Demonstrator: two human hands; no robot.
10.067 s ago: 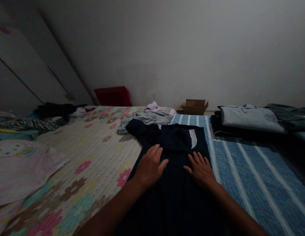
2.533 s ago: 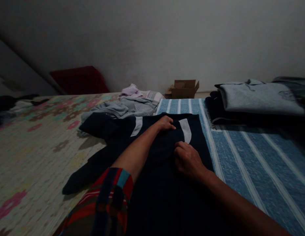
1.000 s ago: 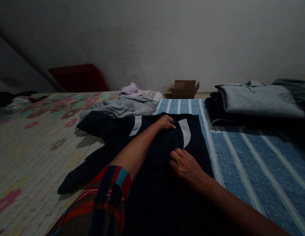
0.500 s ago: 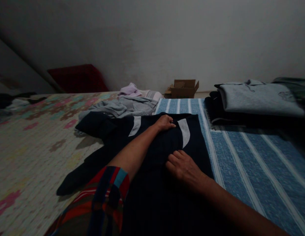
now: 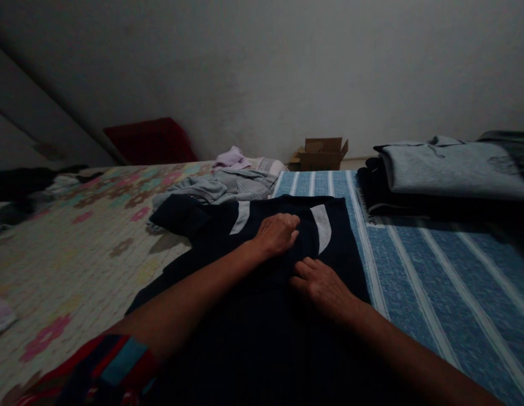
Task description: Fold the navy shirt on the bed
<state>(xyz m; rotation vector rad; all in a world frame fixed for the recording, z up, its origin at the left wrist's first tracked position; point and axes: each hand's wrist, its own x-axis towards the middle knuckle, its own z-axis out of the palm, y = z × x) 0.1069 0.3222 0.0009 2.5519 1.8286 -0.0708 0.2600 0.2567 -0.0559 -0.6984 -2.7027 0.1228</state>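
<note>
A dark navy garment with two curved white stripes (image 5: 265,327) is laid flat on a bed, across the seam where a cream floral sheet (image 5: 88,248) meets a blue sheet with white stripes (image 5: 435,270). Both hands are placed on its upper middle, between the two white stripes. The left hand (image 5: 276,234) is set on the cloth with its fingers curled under; whether a fold is pinched cannot be told. The right hand (image 5: 318,280) is laid just beside it and nearer the viewer, palm down, fingers spread loosely on the fabric and nothing held. A red and blue striped cuff (image 5: 105,372) is seen on the left forearm at the bottom edge.

Touching the far left corner of the navy garment, a crumpled pale grey garment (image 5: 228,186) is heaped, with a lilac cloth (image 5: 232,158) behind it. To the right, apart from the hands, a folded grey shirt (image 5: 448,169) is stacked on folded dark clothes (image 5: 380,194). Against the far wall, an open brown cardboard box (image 5: 323,153) and a dark red cushion-like shape (image 5: 149,141) are seen.
</note>
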